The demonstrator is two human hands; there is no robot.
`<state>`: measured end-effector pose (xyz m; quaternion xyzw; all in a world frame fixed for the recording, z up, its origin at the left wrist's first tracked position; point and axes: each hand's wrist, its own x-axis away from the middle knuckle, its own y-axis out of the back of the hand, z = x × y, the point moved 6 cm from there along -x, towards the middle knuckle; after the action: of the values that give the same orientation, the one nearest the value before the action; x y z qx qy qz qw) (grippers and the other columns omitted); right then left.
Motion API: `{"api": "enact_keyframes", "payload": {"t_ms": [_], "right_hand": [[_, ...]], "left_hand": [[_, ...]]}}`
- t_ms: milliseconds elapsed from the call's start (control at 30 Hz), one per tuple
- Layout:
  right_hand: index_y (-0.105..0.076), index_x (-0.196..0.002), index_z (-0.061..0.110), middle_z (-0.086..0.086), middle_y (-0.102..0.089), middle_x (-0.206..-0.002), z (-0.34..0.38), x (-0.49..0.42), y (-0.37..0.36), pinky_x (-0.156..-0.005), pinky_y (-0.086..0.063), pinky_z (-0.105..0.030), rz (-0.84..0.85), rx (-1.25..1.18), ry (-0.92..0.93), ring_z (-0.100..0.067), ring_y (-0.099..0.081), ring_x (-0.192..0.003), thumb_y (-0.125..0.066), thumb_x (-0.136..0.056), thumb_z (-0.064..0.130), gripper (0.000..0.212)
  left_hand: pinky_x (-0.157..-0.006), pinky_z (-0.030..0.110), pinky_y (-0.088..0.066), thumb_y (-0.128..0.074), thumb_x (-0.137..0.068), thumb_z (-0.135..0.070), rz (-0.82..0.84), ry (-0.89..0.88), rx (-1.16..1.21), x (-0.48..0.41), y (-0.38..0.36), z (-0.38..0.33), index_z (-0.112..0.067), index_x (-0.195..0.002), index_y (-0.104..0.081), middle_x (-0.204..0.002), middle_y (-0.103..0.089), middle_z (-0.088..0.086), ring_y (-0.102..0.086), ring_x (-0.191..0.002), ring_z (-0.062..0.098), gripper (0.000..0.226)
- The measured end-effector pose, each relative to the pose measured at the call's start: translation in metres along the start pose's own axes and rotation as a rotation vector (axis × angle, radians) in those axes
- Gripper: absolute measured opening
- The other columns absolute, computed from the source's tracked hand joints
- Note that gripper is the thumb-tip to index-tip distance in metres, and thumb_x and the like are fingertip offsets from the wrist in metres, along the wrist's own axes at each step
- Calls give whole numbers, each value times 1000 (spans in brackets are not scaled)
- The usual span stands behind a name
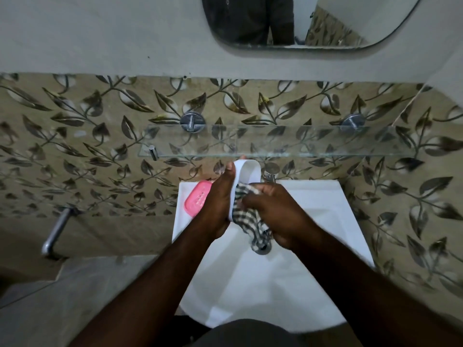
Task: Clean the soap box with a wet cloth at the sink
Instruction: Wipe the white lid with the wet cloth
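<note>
Gripping the white soap box (246, 172), left hand (216, 205) closed; right hand (278, 212) bunches checked cloth (250, 221) inside.

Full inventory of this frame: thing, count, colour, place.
soap box: 1, white, held over the sink
cloth: 1, checked dark and cream, pressed to the soap box
pink lid: 1, pink, sink's back-left ledge
sink: 1, white, centre
tap: 1, chrome, behind the sink
glass shelf: 1, clear, on the wall
mirror: 1, top
wall pipe: 1, chrome, left
left hand: holds the soap box
right hand: grips the cloth
</note>
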<state>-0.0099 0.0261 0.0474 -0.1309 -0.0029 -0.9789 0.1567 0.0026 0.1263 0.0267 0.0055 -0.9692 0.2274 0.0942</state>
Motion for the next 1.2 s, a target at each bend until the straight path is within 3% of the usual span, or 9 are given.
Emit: {"api": "enact_keyframes", "payload": {"t_ms": [133, 333, 433, 533, 633, 733, 933, 1100, 1200], "right_hand": [[-68, -99, -3, -28, -70, -96, 16, -9, 2, -86, -54, -53, -103, -259, 48, -41, -69, -91, -53, -86, -3, 20], [-63, -92, -3, -18, -66, -78, -9, 10, -6, -67, -48, -36, 86, 212, 63, -23, -61, -70, -58, -88, -1, 7], [-63, -94, -12, -34, -67, -91, 4, -4, 6, -79, -53, -54, 17, -15, 2, -45, -66, -82, -52, -86, -3, 16], [-67, -100, -4, -31, -69, -96, 18, -10, 3, -85, -54, -53, -82, -230, 50, -40, -69, -88, -52, -88, -4, 19], [-66, -96, 1, -23, -71, -89, 6, 5, -10, -70, -55, -38, -17, 2, 129, -26, -67, -75, -58, -87, -3, 14], [-67, -93, 3, -12, -69, -79, -15, 13, -12, -64, -50, -28, 73, 182, 60, -17, -63, -70, -62, -86, -1, 9], [-67, -102, -4, -29, -69, -99, 5, -10, -8, -87, -55, -49, -53, -323, -4, -42, -68, -93, -52, -87, -3, 21], [-67, -93, 1, -19, -69, -81, -11, 3, -17, -67, -50, -35, 62, 118, 49, -23, -65, -72, -58, -86, 0, 12], [-66, -95, -8, -24, -69, -87, -8, -8, -9, -73, -54, -41, 67, 71, -10, -34, -67, -78, -57, -83, 2, 18]], "left_hand": [[-95, 35, -53, -38, -94, -45, 71, -52, 77, 6, -12, -1, -26, -119, -66, -121, -67, 13, -64, -112, 25, 42], [-73, 32, -57, -42, -95, -46, -76, -43, -27, -1, 1, -5, -21, -102, -71, -93, -75, 9, -70, -91, 28, 38], [-72, 31, -58, -35, -96, -50, 13, 28, 20, 1, -7, 7, -12, -104, -72, -97, -74, 16, -71, -89, 27, 53], [-77, 30, -57, -35, -97, -46, 23, 6, 75, 2, -10, 6, -7, -111, -67, -107, -72, 18, -70, -96, 25, 52], [-67, 30, -57, -42, -93, -53, -53, 18, 62, -2, 1, 0, -7, -102, -69, -89, -73, 17, -71, -79, 24, 54], [-72, 35, -59, -45, -91, -54, -99, -4, 1, -4, 10, -1, -16, -110, -68, -96, -73, 15, -70, -86, 27, 48], [-81, 36, -56, -36, -96, -48, 0, -10, 82, 1, 2, 6, -3, -116, -64, -104, -70, 22, -68, -96, 31, 57], [-70, 33, -58, -44, -95, -47, -138, -27, 4, -7, 18, 4, -14, -108, -69, -95, -73, 16, -70, -86, 26, 44], [-74, 35, -58, -39, -98, -46, -88, 7, 20, -5, 13, 8, -13, -110, -68, -103, -72, 18, -70, -91, 28, 45]]}}
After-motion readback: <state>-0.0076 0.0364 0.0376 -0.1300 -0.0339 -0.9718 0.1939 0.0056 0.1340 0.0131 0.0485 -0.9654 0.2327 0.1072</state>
